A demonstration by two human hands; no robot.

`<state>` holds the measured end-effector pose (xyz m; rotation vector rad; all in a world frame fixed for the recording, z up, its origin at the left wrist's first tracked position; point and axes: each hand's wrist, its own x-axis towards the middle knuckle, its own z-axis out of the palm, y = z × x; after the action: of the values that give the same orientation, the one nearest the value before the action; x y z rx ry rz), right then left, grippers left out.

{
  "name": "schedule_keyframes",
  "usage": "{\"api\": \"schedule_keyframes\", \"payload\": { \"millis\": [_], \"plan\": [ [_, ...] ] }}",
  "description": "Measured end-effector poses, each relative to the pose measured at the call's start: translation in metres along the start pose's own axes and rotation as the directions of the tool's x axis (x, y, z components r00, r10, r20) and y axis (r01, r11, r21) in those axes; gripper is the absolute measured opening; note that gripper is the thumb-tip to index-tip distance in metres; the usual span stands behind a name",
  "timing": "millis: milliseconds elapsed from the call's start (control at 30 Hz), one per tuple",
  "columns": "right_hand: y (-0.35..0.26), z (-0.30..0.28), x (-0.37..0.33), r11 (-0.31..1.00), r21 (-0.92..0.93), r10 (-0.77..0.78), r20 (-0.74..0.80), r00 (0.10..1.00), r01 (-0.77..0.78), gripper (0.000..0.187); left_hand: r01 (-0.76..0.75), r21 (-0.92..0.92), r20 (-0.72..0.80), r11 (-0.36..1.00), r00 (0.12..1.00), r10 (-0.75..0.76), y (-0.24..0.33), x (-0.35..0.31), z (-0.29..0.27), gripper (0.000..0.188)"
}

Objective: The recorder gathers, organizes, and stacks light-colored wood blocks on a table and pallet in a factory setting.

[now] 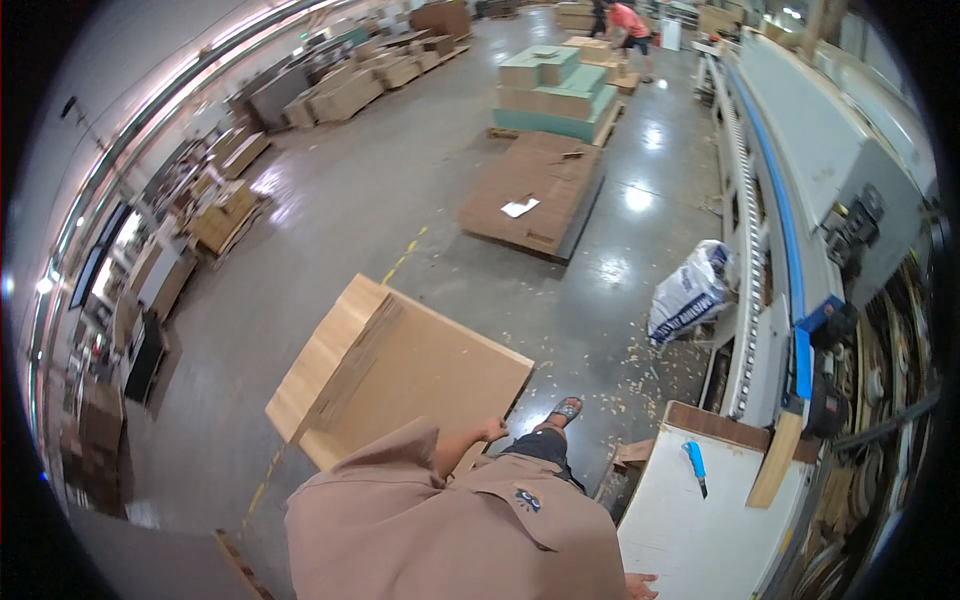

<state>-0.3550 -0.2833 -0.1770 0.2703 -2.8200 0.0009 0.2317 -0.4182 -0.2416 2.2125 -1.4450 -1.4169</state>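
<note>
My left hand hangs in front of my shirt, its fingers loosely curled, with nothing visible in them. It is nearest to a low stack of wooden panels on the floor; a narrower pile of boards lies on the stack's left side. My right hand shows only partly at the lower edge, fingers stretched out beside a white worktop. On that worktop lie a blue utility knife with a dark tip and a light wooden strip. Both lie apart from my hands.
A long machine with a roller track runs along the right. Beside it stands a white and blue sack among scattered wood chips. Farther ahead are a brown panel stack and green-edged boards. A person in a red top bends at the back.
</note>
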Motion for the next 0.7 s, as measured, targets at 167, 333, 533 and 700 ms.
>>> {"api": "schedule_keyframes", "payload": {
  "millis": [167,333,533,700],
  "plan": [
    [-0.004,-0.003,-0.003,0.996,0.089,-0.015,0.012,1.0,0.014,0.059,0.064,-0.068,-0.041,0.996,0.997,-0.067,-0.008,-0.003,0.007,0.05],
    [0.001,-0.014,0.001,0.987,0.159,0.028,0.013,1.0,-0.03,0.06,0.111,-0.069,0.022,0.991,0.994,-0.11,0.001,-0.023,0.001,0.049],
    [-0.003,-0.014,-0.009,0.967,0.228,0.103,0.055,0.993,-0.112,0.06,0.15,-0.064,0.046,0.987,0.988,-0.147,-0.012,-0.033,0.009,0.047],
    [0.011,0.009,-0.003,0.972,0.216,0.105,-0.05,0.993,-0.092,0.063,0.158,-0.062,-0.006,0.986,0.987,-0.159,-0.013,-0.039,0.012,0.046]
  ]
}}
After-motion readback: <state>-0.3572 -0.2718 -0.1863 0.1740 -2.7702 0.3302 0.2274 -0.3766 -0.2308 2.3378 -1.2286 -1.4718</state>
